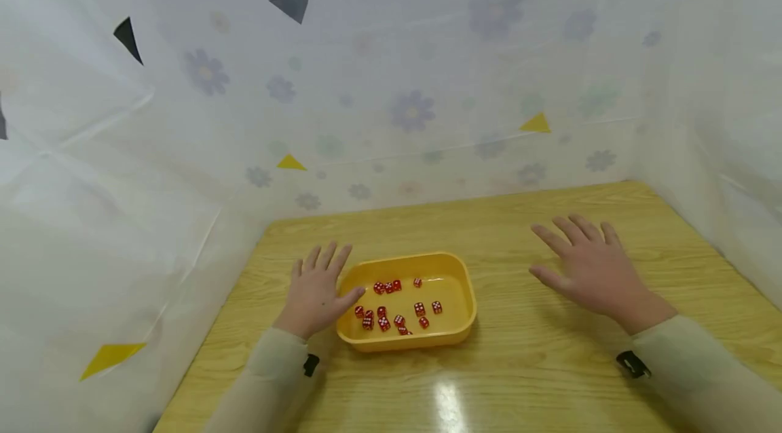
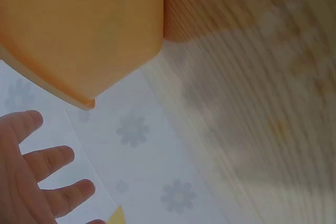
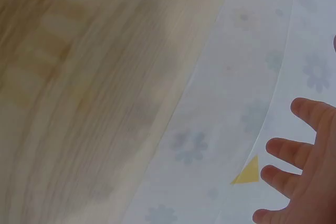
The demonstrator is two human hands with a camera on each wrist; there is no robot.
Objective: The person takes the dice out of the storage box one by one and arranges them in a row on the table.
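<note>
On the wooden table (image 1: 550, 365), near its middle, sits a yellow tray (image 1: 457, 324) holding a scatter of small red dice (image 1: 397, 307). Left hand (image 1: 318, 290) lies just beside the tray's left wall, fingers straight and spread, thumb at the rim, holding nothing. Right hand (image 1: 586, 270) is well apart to the right, over bare wood, fingers spread wide, also holding nothing.

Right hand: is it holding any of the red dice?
No, the right hand is spread open over the bare table, apart from the yellow tray of dice.
</note>
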